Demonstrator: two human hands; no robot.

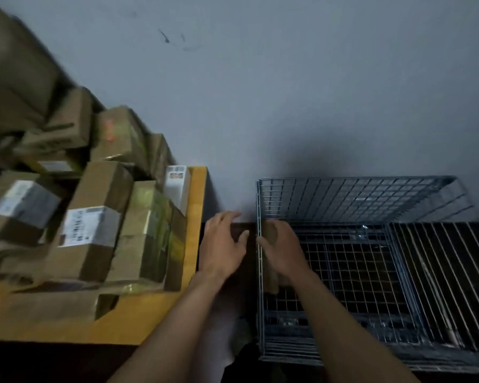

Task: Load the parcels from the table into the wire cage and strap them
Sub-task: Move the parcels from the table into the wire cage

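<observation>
The right hand (282,248) seemingly grips a brown cardboard parcel (272,277) inside the grey wire cage (371,199); the left hand (223,246) hovers just outside, fingers spread.

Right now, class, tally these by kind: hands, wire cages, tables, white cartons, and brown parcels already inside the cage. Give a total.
hands: 2, the left hand and the right hand
wire cage: 1
table: 1
white carton: 1
brown parcel inside the cage: 1, gripped by the right hand
Total: 6
</observation>
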